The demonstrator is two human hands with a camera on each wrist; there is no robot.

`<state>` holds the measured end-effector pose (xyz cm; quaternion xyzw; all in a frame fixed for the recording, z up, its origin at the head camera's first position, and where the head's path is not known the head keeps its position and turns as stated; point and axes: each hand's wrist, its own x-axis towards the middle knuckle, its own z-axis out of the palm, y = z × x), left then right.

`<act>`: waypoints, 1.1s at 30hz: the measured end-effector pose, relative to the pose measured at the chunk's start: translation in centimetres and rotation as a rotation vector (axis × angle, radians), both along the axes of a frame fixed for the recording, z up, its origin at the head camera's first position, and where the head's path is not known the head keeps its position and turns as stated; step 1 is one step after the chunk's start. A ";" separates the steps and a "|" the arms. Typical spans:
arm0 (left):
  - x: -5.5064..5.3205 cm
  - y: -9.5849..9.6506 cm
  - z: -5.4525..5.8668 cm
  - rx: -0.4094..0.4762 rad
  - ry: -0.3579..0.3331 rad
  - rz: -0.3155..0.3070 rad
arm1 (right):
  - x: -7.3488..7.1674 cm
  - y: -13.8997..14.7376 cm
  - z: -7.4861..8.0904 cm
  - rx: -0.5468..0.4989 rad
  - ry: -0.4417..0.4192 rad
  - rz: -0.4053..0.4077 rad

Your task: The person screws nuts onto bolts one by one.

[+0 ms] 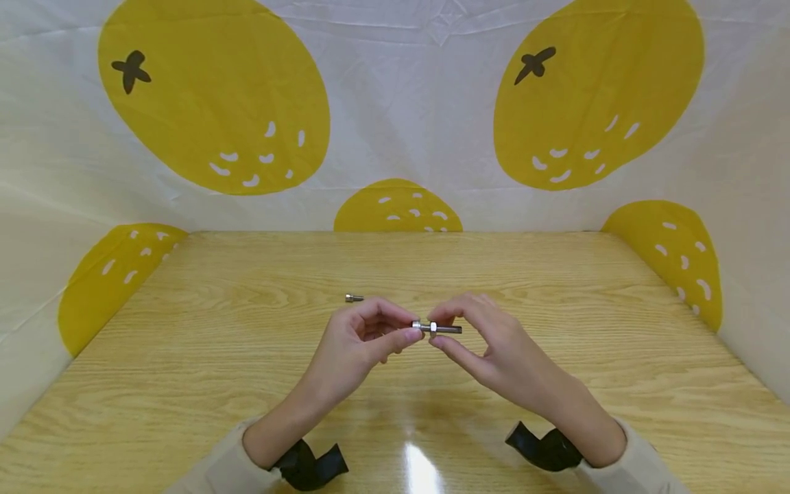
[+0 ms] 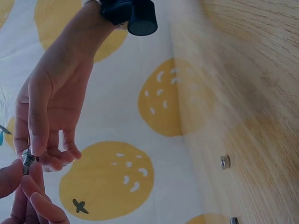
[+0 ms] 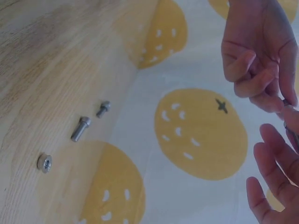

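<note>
While the left hand (image 1: 349,348) pinches a bolt (image 1: 452,330), tip pointing right, the right hand (image 1: 501,351) pinches the nut (image 1: 433,328) around it.

A wood-grain table (image 1: 185,405), with a glare of light (image 1: 422,470) on its near part. White cloth (image 1: 407,116) rises behind it and along both sides — printed with large yellow fruit shapes (image 1: 210,103) flecked in white, the upper two each bearing a dark cross-like mark (image 1: 132,71).
</note>
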<state>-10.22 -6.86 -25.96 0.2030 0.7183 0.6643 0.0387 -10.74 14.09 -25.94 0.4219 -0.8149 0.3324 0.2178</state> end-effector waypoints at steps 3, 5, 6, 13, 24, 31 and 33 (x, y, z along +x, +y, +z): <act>0.0 0.1 -0.1 -0.002 -0.005 -0.001 | -0.1 0.1 0.0 0.001 -0.018 0.007; -0.1 0.1 -0.1 -0.008 -0.005 0.001 | -0.1 0.1 0.1 0.009 -0.047 0.010; -0.1 0.1 -0.1 -0.011 -0.006 0.003 | -0.2 0.1 0.1 0.010 -0.059 0.013; -0.2 0.0 -0.3 -0.013 -0.014 0.001 | -0.8 0.2 -0.4 0.007 -0.069 0.053; -0.3 0.1 -0.4 -0.029 -0.001 0.005 | -0.7 0.4 -0.6 0.014 -0.147 0.012; -0.3 0.2 -0.4 -0.007 -0.019 -0.001 | -0.9 0.3 -0.6 -0.028 -0.017 0.083; -0.3 0.2 -0.4 -0.008 -0.025 -0.002 | -1.0 0.3 -0.7 -0.025 -0.011 0.085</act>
